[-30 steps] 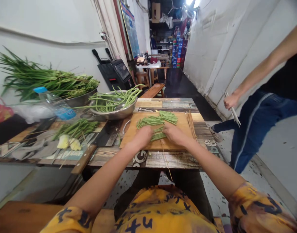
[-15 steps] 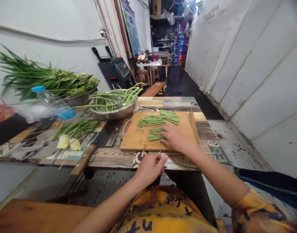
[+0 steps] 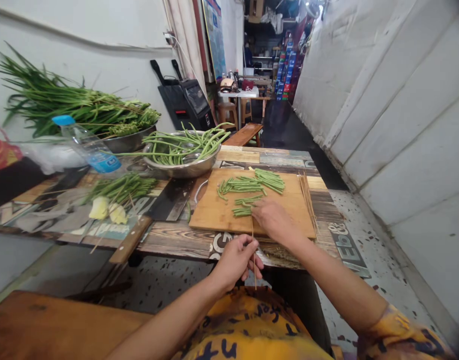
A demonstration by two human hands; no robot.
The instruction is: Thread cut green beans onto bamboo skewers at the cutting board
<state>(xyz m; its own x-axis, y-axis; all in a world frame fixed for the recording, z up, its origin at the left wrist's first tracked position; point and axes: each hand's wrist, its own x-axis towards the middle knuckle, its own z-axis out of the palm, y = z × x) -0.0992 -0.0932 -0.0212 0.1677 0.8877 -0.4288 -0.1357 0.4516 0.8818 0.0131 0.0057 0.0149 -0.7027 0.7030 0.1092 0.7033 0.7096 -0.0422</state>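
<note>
My left hand (image 3: 235, 260) is closed in a pinch on a thin wooden skewer (image 3: 254, 255), held near the table's front edge and pointing up toward the board. My right hand (image 3: 272, 219) rests on the wooden cutting board (image 3: 214, 212), its fingers pressed on a small row of cut green bean pieces (image 3: 242, 211) by the skewer's tip. More cut bean pieces (image 3: 252, 184) lie in rows farther back on the board. A bundle of loose skewers (image 3: 306, 192) lies along the board's right edge.
A steel bowl of long beans (image 3: 182, 152) stands behind the board. A cleaver (image 3: 154, 217) lies left of it, beside cut greens (image 3: 120, 187), a water bottle (image 3: 88, 150) and a basin of chives (image 3: 79, 112). A wall runs along the right.
My left hand left the board and took up a skewer at the table edge. A person who stood at the right has gone out of view. The camera shifted slightly.
</note>
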